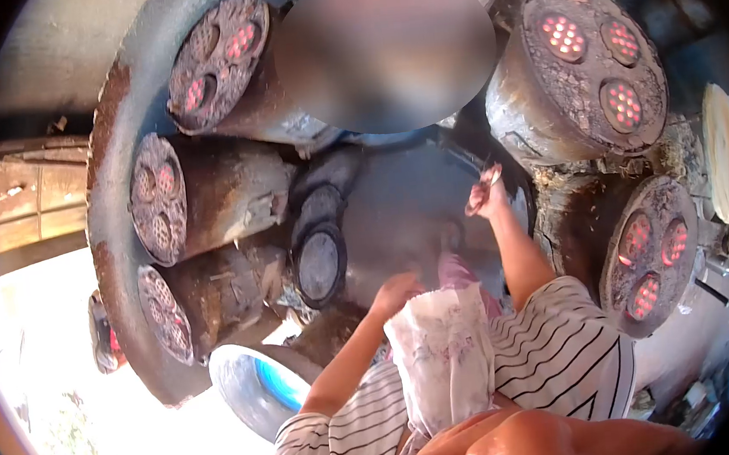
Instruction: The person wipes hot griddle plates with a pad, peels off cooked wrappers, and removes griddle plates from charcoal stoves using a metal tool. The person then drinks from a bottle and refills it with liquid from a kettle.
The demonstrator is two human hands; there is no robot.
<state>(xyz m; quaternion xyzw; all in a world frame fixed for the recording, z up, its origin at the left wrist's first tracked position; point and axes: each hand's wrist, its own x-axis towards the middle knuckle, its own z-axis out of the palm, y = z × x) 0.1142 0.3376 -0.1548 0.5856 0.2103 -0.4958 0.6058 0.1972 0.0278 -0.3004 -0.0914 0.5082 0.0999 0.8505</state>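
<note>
My right hand (pixel 486 194) is closed around the end of a thin dark tool (pixel 466 156) that reaches up and left, toward the blurred oval. My left hand (pixel 399 294) hangs low in front of the pale patterned apron (pixel 440 342). Its fingers are smeared, so whether they hold anything is unclear. Beyond the left hand, a round black-rimmed pan or lid (pixel 320 264) leans beside the dark cylinders. The far end of the tool is hard to make out.
Cylindrical stoves with glowing holes surround me, including one at upper right (pixel 576 70), one at lower right (pixel 649 254) and one at upper left (pixel 220 62). A metal basin (pixel 253 393) sits at lower left. A pale round disc (pixel 725 153) stands far right.
</note>
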